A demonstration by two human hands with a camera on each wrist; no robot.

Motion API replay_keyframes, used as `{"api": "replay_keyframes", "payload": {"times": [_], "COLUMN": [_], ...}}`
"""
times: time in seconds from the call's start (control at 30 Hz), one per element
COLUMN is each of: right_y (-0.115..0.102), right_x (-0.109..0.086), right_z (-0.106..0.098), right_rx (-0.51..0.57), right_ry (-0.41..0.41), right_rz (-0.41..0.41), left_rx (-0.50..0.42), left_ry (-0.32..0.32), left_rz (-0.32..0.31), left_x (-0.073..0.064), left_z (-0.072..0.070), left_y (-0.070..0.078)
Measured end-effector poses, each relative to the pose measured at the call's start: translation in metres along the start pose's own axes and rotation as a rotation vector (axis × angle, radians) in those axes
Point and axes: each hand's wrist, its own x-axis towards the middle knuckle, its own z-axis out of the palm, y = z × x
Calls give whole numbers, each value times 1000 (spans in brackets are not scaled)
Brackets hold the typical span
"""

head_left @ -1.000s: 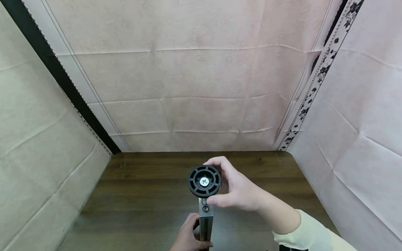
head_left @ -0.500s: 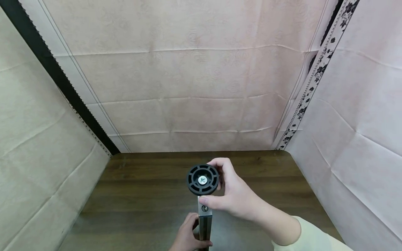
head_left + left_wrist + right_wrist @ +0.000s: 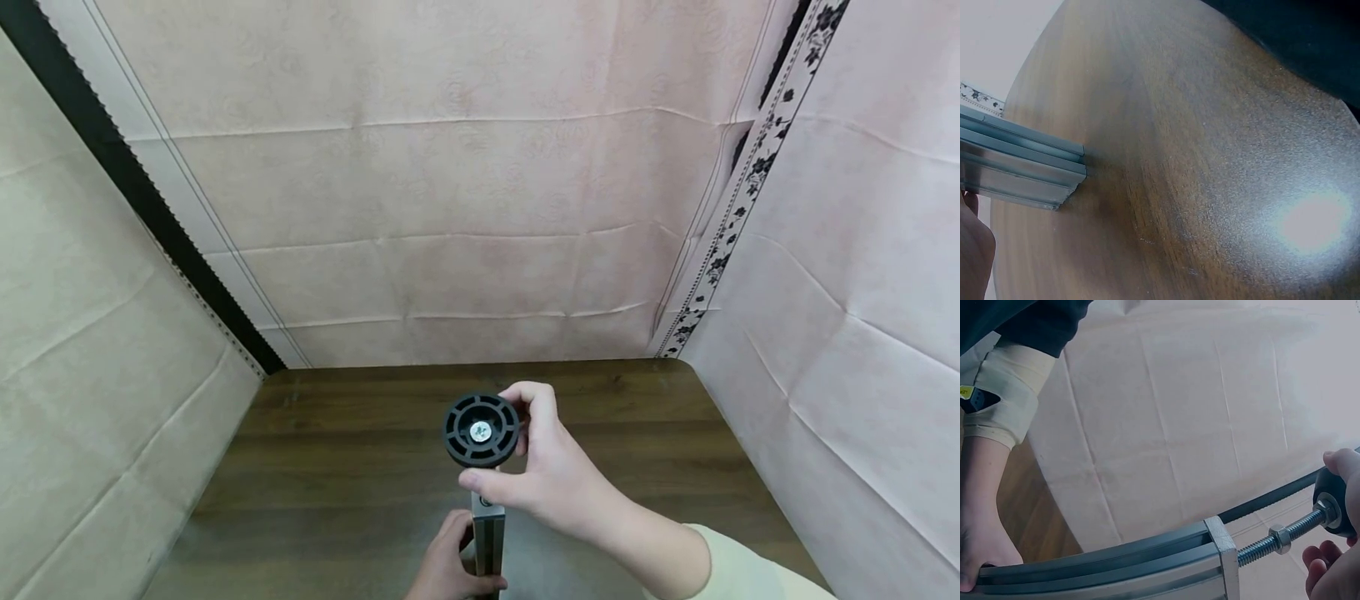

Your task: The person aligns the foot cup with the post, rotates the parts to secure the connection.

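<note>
An aluminium profile (image 3: 489, 546) stands upright on the tabletop, gripped from the left by my left hand (image 3: 444, 565). On its upper end is a levelling foot (image 3: 480, 431), a black ribbed disc with a screw at its centre. My right hand (image 3: 551, 471) holds the disc's edge, thumb at the near side and index finger behind. In the right wrist view, a threaded rod (image 3: 1257, 552) with a hex nut (image 3: 1280, 539) runs from the metal end plate (image 3: 1226, 559) to the foot. The left wrist view shows the profile's lower end (image 3: 1035, 165) at the wood; only part of the hand shows there.
The brown wooden tabletop (image 3: 322, 483) has rounded far corners. Pale creased cloth (image 3: 465, 192) hangs behind it and on both sides, with a black strip at left and a floral border (image 3: 731, 221) at right. Light glares on the tabletop in the left wrist view.
My right thumb has slid leftward along the foot's near edge, and the hand has shifted around the disc. The left hand keeps its grip on the profile.
</note>
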Motion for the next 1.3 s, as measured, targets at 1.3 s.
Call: {"api": "replay_keyframes", "payload": {"times": [1.3], "right_y": [41], "right_x": [33], "right_z": [-26], "right_rx": [415], "right_ry": [-365], "right_rz": [-402], "left_rx": [-25], "left_ry": [28], "left_rz": [-57], "left_x": [-1], "left_z": [3], "left_y": [1]}}
